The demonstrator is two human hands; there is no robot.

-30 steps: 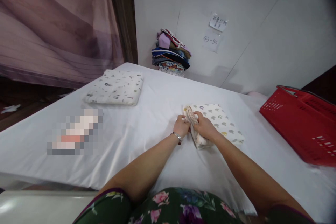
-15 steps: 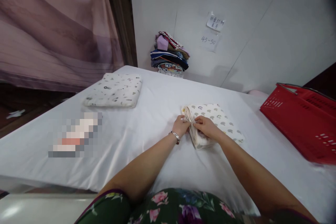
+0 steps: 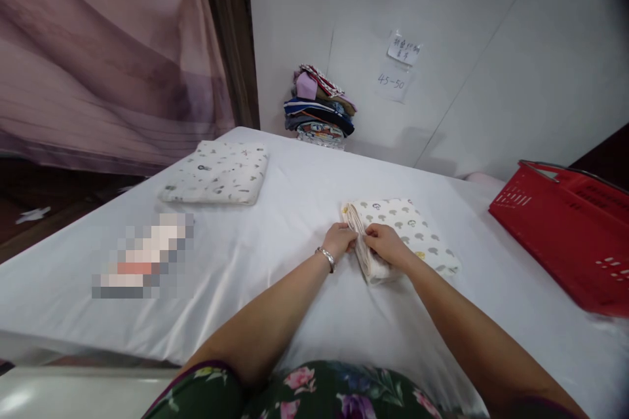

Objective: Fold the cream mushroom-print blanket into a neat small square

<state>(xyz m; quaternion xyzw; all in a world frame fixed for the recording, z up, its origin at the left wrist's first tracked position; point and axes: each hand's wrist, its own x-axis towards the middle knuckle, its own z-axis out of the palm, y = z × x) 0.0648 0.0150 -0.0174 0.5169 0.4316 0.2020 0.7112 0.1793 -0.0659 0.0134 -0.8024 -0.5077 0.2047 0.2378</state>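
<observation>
Pinching at the near-left edge of the folded patterned cloth (image 3: 405,236), both hands met on the white sheet (image 3: 275,229) a little right of the middle of the bed. The left hand (image 3: 339,239), a bracelet (image 3: 325,258) at its wrist, had its fingertips closed narrowly on the stacked layers of that edge; the right hand (image 3: 388,243) lay over the same edge with its fingers curled onto the folds, pressing them together. The cloth looked soft, light and limp, several thin layers thick, the sort that would sag and slide apart if lifted by one corner. I judged the layered edge the best place to grip, with a hand spread beneath for support. A second folded cloth (image 3: 216,172) lay well apart at the far left. A stack of coloured clothes (image 3: 319,105) stood against the far wall, and a red basket (image 3: 565,229) sat at the right.
</observation>
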